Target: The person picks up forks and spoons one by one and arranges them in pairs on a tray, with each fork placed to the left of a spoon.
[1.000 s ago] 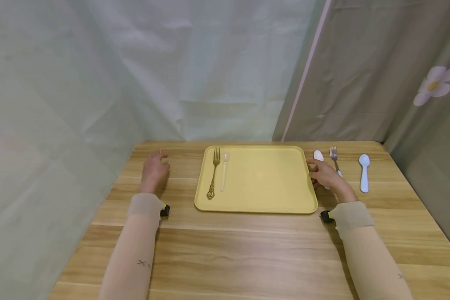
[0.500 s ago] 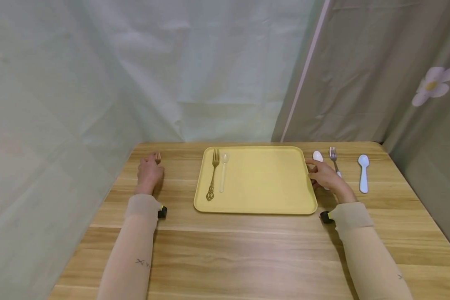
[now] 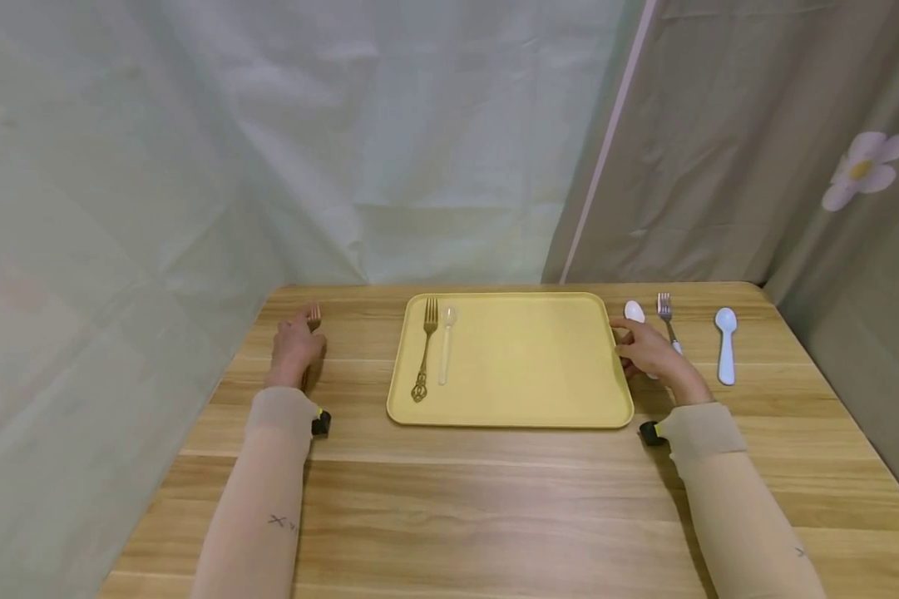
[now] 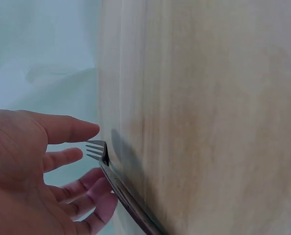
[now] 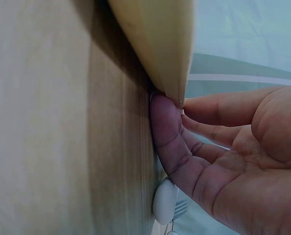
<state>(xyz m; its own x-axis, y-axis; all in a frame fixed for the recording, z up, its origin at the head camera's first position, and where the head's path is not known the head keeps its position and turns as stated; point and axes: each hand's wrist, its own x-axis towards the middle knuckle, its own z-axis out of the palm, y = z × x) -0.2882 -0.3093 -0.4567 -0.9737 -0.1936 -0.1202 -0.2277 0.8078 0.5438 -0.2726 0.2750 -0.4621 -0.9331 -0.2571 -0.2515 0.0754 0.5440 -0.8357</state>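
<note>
At the table's far left, my left hand (image 3: 295, 345) is over a metal fork (image 4: 126, 196). Its thumb and fingers are spread around the fork's neck without a visible grip, and the tines (image 3: 314, 316) show past the fingers in the head view. My right hand (image 3: 649, 349) pinches the right rim of a yellow tray (image 3: 531, 358), a finger low against the edge and the thumb (image 5: 219, 108) at the upper rim. On the tray's left side lie an ornate bronze-coloured fork (image 3: 424, 349) and a clear plastic spoon (image 3: 446, 345).
To the right of the tray lie a white spoon (image 3: 633, 311), partly hidden by my right hand, a fork (image 3: 666, 312) with a white handle end, and a pale blue spoon (image 3: 727, 345). Curtains (image 3: 449, 166) hang behind the wooden table (image 3: 494, 499).
My left hand has shifted left to the metal fork, and the fork's tines have come into sight. My right hand has kept its place at the tray's rim.
</note>
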